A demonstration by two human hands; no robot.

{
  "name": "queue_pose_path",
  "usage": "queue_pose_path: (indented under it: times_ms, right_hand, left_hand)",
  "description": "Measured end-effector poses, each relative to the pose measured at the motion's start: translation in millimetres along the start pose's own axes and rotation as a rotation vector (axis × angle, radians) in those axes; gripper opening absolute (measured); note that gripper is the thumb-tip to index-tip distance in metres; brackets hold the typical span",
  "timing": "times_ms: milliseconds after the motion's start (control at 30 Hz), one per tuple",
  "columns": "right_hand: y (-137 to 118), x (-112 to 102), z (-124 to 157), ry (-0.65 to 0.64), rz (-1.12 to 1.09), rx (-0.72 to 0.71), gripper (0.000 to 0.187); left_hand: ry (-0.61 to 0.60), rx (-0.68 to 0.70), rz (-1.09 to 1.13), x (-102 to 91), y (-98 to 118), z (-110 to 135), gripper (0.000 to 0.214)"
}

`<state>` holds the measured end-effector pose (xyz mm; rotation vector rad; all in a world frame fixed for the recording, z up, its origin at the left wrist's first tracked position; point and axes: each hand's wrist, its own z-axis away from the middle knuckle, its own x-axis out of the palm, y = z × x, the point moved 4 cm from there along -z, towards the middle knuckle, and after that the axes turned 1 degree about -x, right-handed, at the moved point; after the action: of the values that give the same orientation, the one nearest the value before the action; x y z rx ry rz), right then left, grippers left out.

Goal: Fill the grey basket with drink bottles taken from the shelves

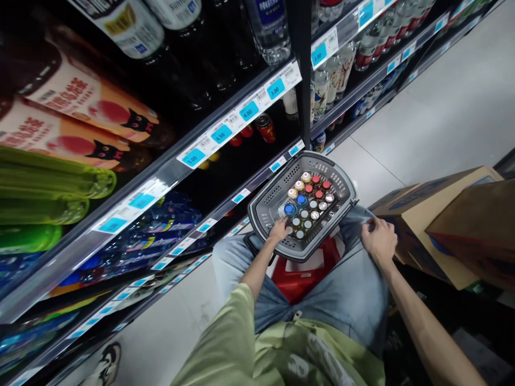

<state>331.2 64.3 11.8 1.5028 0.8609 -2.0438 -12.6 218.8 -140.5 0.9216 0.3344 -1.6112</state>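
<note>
A grey plastic shopping basket point(349, 185) sits in front of me at knee height, holding several bottles seen from above. Their caps are white, red and blue, with a blue-capped bottle point(289, 209) near its left side. My left hand point(279, 230) reaches over the near-left rim, its fingers closed at a pale-capped bottle point(289, 230) in the corner; the bottle's body is hidden. On my right knee rests my right hand point(380, 239), fingers curled in and nothing seen in them. Beneath the basket, between my legs, shows a red stool-like thing point(300, 281).
Drink shelves with a price-tag rail point(241, 115) run along the left, close to the basket. Large orange-labelled bottles point(80, 107) lie on their sides in view. Cardboard boxes point(442, 214) stand at my right. A shoe point(108, 364) shows at lower left.
</note>
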Motion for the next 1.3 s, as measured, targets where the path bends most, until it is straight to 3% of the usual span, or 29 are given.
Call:
queue_pose_path:
  times_ms: [133,200,300,500,1300]
  right_hand:
    - [-8,-4,2,-0.032,0.060,-0.006,0.038]
    - [-11,-6,3,-0.045,0.078,0.002,0.038]
    - [-15,-8,4,-0.064,0.086,0.002,0.039]
    - [-11,-9,8,-0.059,0.098,0.000,0.045]
    - [-6,-11,11,-0.088,0.065,0.016,0.048]
  left_hand:
    - [-0.027,0.093,-0.004,28.3,8,65,0.038]
    - [-0.021,0.143,-0.003,44.1,20,93,0.036]
    - [0.033,0.192,0.025,61.8,37,115,0.039]
    - [0.048,0.215,0.180,74.0,43,105,0.036]
    - [0.067,0.195,0.180,75.0,35,110,0.040]
